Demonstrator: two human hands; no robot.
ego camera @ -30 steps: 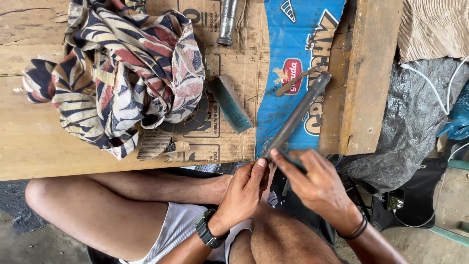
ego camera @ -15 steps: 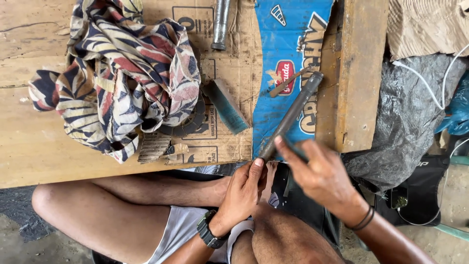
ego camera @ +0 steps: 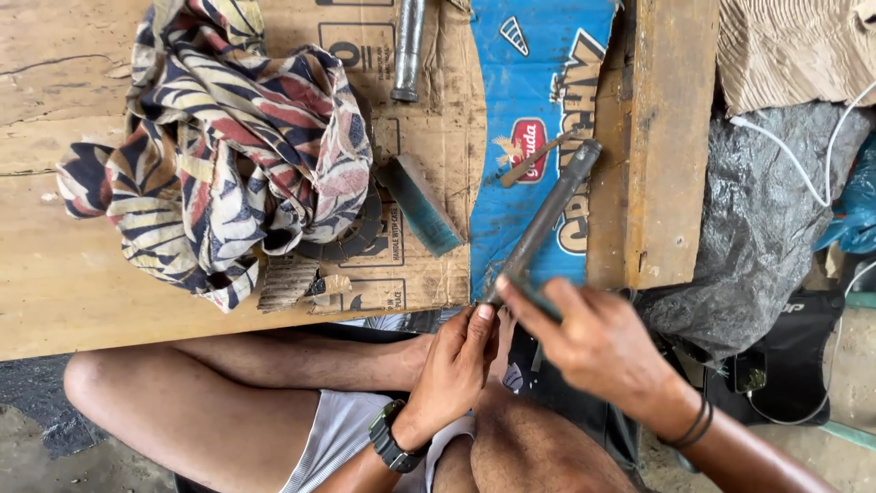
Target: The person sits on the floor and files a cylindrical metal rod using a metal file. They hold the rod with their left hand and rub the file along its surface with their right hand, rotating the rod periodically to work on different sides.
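We grip the near end of the metal rod (ego camera: 544, 219) w/ our left hand (ego camera: 454, 363); rod slants up-right across the blue cardboard (ego camera: 538, 82); our right hand (ego camera: 593, 342) pinches a thin dark tool (ego camera: 534, 297) against it; patterned cloth (ego camera: 228, 146) lies well left.

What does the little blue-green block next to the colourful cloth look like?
Find the flat brown cardboard on the wooden board. On it, just right of the crumpled patterned cloth, lies the block, slanted. It is short, flat-sided and teal on its side face, unlike the long grey metal rod farther right.
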